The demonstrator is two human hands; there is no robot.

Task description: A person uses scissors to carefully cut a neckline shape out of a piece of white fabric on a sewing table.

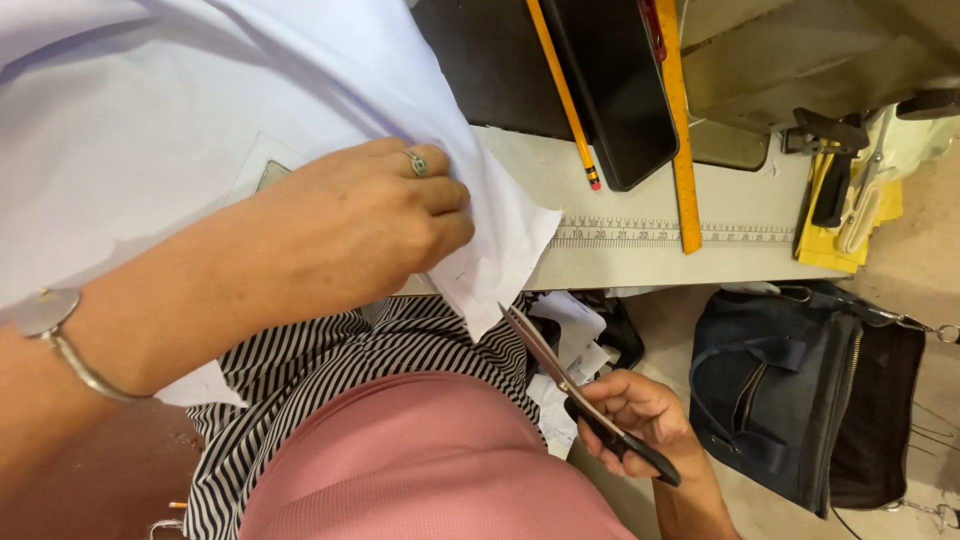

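Spread over most of the upper left: white fabric (150, 130), draped across the pale work table (640, 255) with one corner hanging past the near table edge. Pressed down on that fabric near its loose corner: the left hand (350, 225), fingers curled under, ringed, a metal bangle (60, 335) at the wrist. Below, across the lap: striped cloth (330, 355) over pink cloth (420, 465). On the floor at right, standing upright with its top gaping: a dark bag (790, 390); contents too dark to make out. Resting on the table's far side: a black tablet-like slab (610, 85), a yellow ruler (680, 130) laid lengthwise beside it, a yellow pencil (565, 95) on its other side, tip toward the near edge. Printed along the table's front edge: a measuring scale. At far right: yellow cloth (855, 225) and part of a sewing machine (800, 60). Below table level: the right hand (640, 415), closed around the black handles of scissors (570, 385), blades shut or nearly so, tips pointing up, just short of the hanging fabric corner. Between table edge and lap: a narrow gap, partly filled with white paper scraps (575, 335).
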